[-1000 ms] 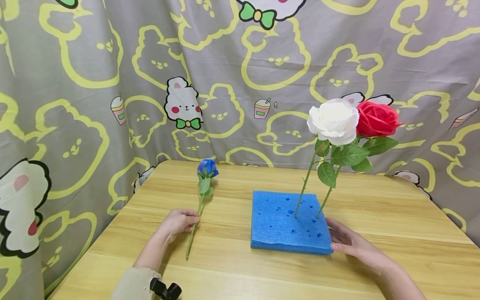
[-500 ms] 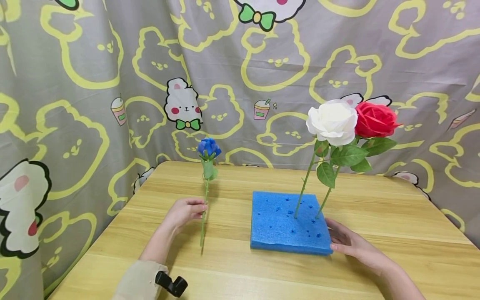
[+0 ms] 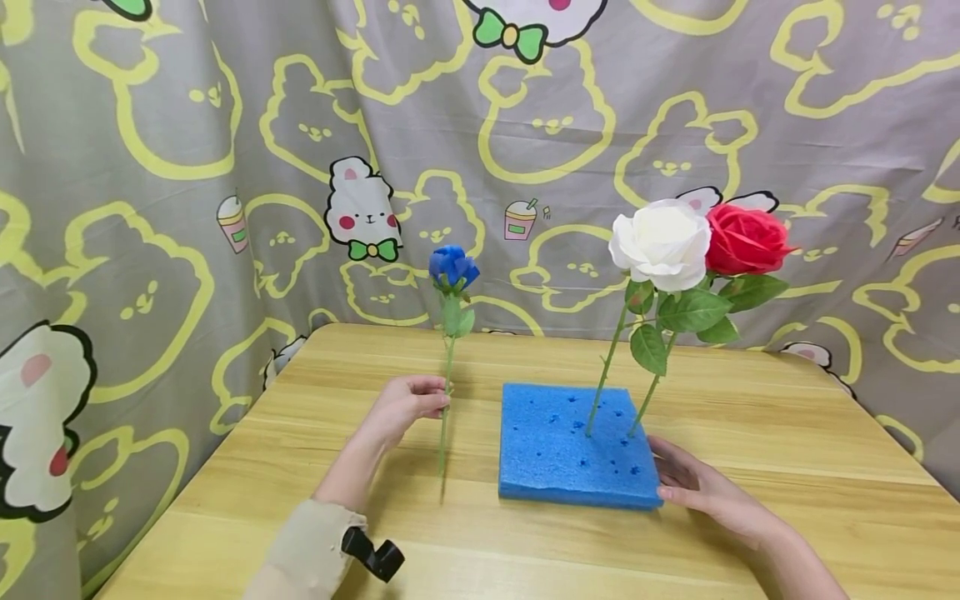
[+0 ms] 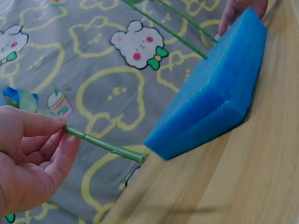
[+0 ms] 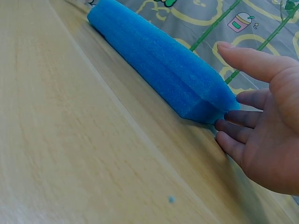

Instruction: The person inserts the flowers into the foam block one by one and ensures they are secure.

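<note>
In the head view my left hand (image 3: 408, 407) pinches the green stem of a blue rose (image 3: 453, 268) between thumb and fingertips. The rose stands nearly upright, left of a blue foam block (image 3: 551, 454). Its cut stem end (image 4: 135, 156) points toward the block in the left wrist view. At the block's right side is my right hand (image 3: 701, 487); in the right wrist view its fingers (image 5: 240, 128) reach the block's end, with the thumb held apart above. A white rose (image 3: 663, 244) and a red rose (image 3: 748, 239) stand in the block, leaning right.
Several small holes dot the block's top. Everything stands on a wooden table (image 3: 300, 467). Behind it hangs a grey curtain (image 3: 480, 125) with yellow cartoon outlines. A tiny blue crumb (image 5: 171, 199) lies on the wood in the right wrist view.
My left hand has moved right and away from me with the blue rose, lifting it and turning it from leaning to nearly upright. The right hand and the block have stayed put.
</note>
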A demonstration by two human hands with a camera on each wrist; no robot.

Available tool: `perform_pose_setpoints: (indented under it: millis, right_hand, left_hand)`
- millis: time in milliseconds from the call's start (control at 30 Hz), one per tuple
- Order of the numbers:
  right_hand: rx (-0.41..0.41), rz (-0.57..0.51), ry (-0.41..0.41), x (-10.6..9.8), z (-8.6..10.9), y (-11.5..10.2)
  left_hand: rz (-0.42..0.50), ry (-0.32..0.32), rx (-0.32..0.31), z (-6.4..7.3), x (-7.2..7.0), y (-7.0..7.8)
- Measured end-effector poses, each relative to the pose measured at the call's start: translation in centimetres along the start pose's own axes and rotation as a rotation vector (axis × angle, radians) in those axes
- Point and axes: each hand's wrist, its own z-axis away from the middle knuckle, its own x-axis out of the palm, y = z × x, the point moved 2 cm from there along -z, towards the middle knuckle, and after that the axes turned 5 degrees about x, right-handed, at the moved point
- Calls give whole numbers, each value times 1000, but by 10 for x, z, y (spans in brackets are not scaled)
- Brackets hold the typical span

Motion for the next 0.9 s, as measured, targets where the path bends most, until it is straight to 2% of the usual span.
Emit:
perform_pose_setpoints:
  millis: [300,667,900]
  right_hand:
    - [10,1,0,0,0,-1]
    - [8,-10,-2,-1,0,3]
    - [-4,-16,-8,-2,-1,4]
  left_hand:
    - [-45,31,95,-15,19,12]
    - [25,37,181,-29,46,22]
    - [41,34,234,-37,62,21]
